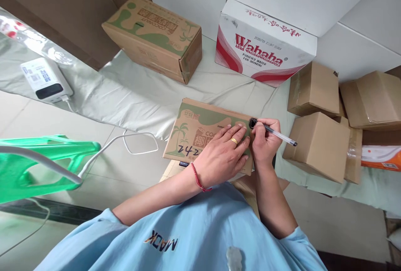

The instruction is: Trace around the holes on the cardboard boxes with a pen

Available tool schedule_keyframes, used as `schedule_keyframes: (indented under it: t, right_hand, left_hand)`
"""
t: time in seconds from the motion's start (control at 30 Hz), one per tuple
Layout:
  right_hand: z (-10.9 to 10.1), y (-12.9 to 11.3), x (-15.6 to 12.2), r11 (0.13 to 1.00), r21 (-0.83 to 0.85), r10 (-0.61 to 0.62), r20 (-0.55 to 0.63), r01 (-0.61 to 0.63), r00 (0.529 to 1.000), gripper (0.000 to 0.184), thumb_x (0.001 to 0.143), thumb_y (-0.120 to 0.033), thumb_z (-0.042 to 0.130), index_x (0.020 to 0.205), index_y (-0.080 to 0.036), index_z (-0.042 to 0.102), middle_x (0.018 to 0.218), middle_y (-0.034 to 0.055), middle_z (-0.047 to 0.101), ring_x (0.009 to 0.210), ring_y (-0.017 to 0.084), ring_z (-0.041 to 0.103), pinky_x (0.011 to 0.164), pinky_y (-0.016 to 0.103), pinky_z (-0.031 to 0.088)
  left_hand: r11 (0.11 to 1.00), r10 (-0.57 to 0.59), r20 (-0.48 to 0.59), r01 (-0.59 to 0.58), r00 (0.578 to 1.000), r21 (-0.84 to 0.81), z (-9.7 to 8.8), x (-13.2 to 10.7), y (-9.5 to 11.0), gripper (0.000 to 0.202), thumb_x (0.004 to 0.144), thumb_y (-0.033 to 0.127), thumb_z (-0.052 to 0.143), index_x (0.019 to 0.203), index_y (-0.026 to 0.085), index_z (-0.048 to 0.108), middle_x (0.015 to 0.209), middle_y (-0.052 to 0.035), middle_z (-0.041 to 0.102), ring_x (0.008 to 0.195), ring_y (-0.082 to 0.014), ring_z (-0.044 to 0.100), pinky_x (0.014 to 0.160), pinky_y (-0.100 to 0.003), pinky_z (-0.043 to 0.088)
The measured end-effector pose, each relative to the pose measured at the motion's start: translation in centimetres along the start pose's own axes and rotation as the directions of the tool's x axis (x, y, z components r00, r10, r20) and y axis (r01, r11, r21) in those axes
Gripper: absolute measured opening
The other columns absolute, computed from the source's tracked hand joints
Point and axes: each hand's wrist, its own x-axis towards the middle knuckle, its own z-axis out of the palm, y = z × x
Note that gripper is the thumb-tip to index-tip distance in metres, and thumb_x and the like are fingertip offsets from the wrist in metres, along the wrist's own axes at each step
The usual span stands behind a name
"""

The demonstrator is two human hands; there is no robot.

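A brown cardboard box [206, 116] with green palm-tree print lies in front of my body. Dark handwritten digits starting "242" show on its face; the rest is covered by my left hand. My left hand [224, 152] lies flat on the box with fingers stretched out, a ring and a red bracelet on it. At the box's right edge, my right hand [265, 140] is closed round a clear-barrelled pen [282, 137], tilted with its far end pointing right. A black piece [252, 123], perhaps part of the pen, sticks out at my right fingertips, over the box's corner.
On the cloth-covered table [125, 83] stand a similar coconut carton [153, 33], a white Wahaha carton [263, 45] and several plain brown boxes [319, 145] at right. A white device [46, 79] with a cable sits at left, above a green plastic stool [46, 166].
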Motion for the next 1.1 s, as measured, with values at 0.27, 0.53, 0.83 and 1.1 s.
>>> schedule_keyframes:
  t: [0.27,0.53,0.83,1.1]
  right_hand:
    - [0.1,0.4,0.1,0.999,-0.038,0.001,-0.023,-0.002,1.0,0.011,0.097,-0.034,0.06,0.096,-0.023,0.063,0.072,-0.006,0.062,0.06,0.012,0.06,0.062,0.026,0.049]
    - [0.3,0.1,0.1,0.996,-0.078,0.025,-0.111,-0.034,0.994,0.011,0.093,-0.033,0.059,0.092,-0.023,0.061,0.071,-0.0055,0.062,0.062,0.013,0.061,0.064,0.027,0.05]
    - [-1.8,0.6,-0.6,0.971,0.234,0.13,-0.312,-0.057,0.941,0.019,0.09,-0.035,0.065,0.104,-0.024,0.059,0.074,-0.0069,0.062,0.055,0.008,0.049,0.054,0.021,0.041]
    - [-7.4,5.3,-3.5,0.86,-0.011,0.509,0.033,-0.509,0.86,0.048,0.083,-0.067,0.075,0.089,-0.02,0.065,0.06,-0.0051,0.059,0.044,0.009,0.039,0.042,0.023,0.032]
  left_hand:
    - [1.0,-0.001,-0.005,0.001,1.0,0.005,-0.1,0.1,0.0,0.045,0.109,0.034,0.054,0.142,0.007,0.068,0.157,-0.0209,0.063,0.153,-0.0365,0.056,0.13,-0.053,0.046]
    - [1.0,0.008,-0.02,-0.008,1.0,0.012,0.1,0.0,0.0,0.044,0.109,0.034,0.055,0.141,0.007,0.069,0.157,-0.0211,0.064,0.152,-0.0371,0.056,0.128,-0.054,0.047]
    - [1.0,0.008,-0.029,-0.008,1.0,0.019,0.1,-0.1,0.0,0.04,0.11,0.034,0.053,0.137,0.01,0.07,0.154,-0.0184,0.066,0.15,-0.0342,0.059,0.127,-0.052,0.048]
    - [1.0,0.001,-0.025,-0.001,1.0,0.009,0.2,-0.2,-0.1,0.04,0.11,0.034,0.055,0.137,0.01,0.07,0.155,-0.0186,0.065,0.151,-0.0344,0.058,0.129,-0.053,0.047]
